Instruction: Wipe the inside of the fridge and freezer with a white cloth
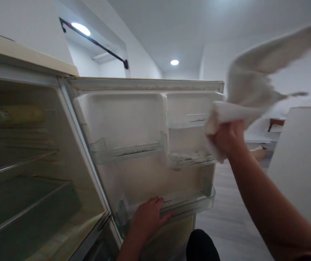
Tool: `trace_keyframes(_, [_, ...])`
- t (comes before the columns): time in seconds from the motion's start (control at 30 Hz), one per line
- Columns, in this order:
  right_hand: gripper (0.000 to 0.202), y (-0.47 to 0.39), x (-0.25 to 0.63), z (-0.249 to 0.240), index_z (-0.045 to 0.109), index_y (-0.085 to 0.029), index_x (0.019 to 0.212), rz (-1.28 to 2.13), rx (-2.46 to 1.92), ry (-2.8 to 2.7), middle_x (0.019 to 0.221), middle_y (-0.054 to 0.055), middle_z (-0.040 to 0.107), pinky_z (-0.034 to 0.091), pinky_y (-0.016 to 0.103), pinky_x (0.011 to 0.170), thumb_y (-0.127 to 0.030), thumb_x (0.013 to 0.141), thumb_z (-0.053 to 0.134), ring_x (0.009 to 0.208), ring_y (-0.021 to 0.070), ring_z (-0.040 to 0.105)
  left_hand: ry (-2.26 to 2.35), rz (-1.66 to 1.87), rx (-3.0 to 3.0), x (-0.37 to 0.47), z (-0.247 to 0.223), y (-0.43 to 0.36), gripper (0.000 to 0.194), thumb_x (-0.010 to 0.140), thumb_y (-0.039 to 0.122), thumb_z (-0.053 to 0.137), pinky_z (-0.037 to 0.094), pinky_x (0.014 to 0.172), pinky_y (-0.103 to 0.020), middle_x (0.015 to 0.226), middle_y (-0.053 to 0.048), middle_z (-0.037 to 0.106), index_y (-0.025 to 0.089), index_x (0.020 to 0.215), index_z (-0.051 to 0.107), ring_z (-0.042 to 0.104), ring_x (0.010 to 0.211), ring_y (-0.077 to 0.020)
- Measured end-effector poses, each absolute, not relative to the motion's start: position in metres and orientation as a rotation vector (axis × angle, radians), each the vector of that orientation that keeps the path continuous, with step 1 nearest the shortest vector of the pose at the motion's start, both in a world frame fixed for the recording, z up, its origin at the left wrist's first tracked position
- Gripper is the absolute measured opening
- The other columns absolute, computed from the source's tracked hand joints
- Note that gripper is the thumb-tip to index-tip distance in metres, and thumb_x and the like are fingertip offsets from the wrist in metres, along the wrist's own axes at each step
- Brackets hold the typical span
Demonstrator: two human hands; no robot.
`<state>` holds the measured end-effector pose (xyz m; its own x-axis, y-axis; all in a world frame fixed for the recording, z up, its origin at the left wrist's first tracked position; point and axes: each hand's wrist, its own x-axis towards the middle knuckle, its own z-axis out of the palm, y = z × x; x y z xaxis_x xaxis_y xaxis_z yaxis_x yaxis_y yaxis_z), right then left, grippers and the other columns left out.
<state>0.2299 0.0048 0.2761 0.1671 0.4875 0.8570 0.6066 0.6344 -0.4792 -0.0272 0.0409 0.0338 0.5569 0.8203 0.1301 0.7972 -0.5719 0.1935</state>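
My right hand is raised at the right, closed round a whitish cloth whose loose end is blurred and swings up to the right. Below and left of it, my left hand grips the front edge of the clear bottom shelf of an open fridge door. Higher on the door's inside are a clear shelf at the left and two smaller ones at the right, the lower holding small pale things I cannot make out.
The fridge interior opens at the left, with glass shelves, a drawer and a yellowish roll-shaped thing. A white panel stands at the right. My dark knee shows at the bottom.
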Motion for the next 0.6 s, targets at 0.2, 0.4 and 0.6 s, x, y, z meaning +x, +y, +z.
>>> trace_keyframes(0.2, [0.07,0.018,0.21,0.334,0.074,-0.013,0.096,-0.51,-1.512,-2.055,0.105,0.013,0.071,0.041,0.057,0.107,-0.066,0.102,0.029,0.113,0.0337,0.064,1.328,0.183,2.664,-0.027,0.033,0.04,0.066,0.084,0.071,0.054,0.048,0.1,-0.043,0.123,-0.011,0.071,0.022,0.125,0.068,0.066,0.113,-0.0318])
trace_keyframes(0.4, [0.067,0.037,0.19,0.349,0.073,-0.013,0.103,-0.358,-1.439,-2.199,0.114,0.011,0.07,0.037,0.049,0.114,-0.071,0.096,0.041,0.116,0.0295,0.062,1.302,0.145,2.676,-0.024,0.036,0.045,0.065,0.086,0.073,0.047,0.05,0.093,-0.043,0.113,-0.012,0.074,0.021,0.117,0.072,0.068,0.107,-0.0327])
trace_keyframes(0.6, [0.059,0.06,0.25,0.347,0.075,-0.015,0.099,-0.143,-1.385,-1.998,0.103,0.01,0.073,0.04,0.05,0.109,-0.071,0.085,0.061,0.111,0.03,0.064,1.329,0.141,2.636,-0.024,0.033,0.048,0.073,0.078,0.079,0.055,0.049,0.095,-0.044,0.117,-0.012,0.073,0.021,0.119,0.072,0.067,0.11,-0.0338])
